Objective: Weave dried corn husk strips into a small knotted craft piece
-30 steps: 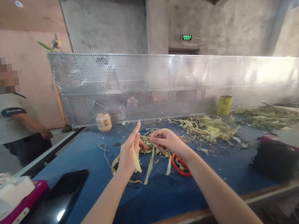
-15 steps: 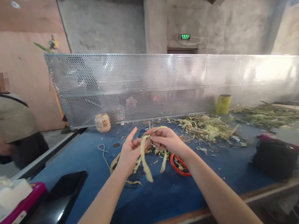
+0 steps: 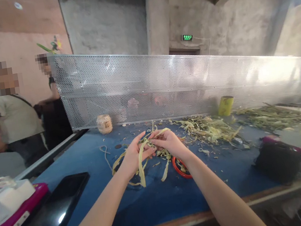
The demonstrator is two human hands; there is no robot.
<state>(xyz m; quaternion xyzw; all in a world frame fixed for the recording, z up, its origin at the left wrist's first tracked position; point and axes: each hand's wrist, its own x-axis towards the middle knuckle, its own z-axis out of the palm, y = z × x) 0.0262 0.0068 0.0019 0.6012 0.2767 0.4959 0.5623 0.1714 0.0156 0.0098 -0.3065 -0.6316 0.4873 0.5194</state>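
Observation:
Both hands meet over the middle of the blue table (image 3: 163, 201). My left hand (image 3: 134, 155) grips a pale dried leaf strip (image 3: 141, 169), which hangs down past the palm. Close beside it, my right hand (image 3: 167, 142) pinches the upper strands of the same leafy bundle, fingers curled together. More strips (image 3: 165, 171) dangle below the hands. A red ring-shaped object (image 3: 182, 176) lies by my right wrist, partly covered by the forearm. How the strands cross between the fingertips is hard to make out.
A heap of dried leaves (image 3: 212, 128) lies right of my hands, with a yellow container (image 3: 225, 105) behind it. A twine roll (image 3: 104, 124) stands back left. A phone (image 3: 49, 215) and a magenta power strip (image 3: 18, 215) lie left; a black object (image 3: 278, 160) sits right.
The hanging leaf strip has shifted slightly left with my left hand. A second person has come into view beside the first, at the left behind the mesh panel's edge.

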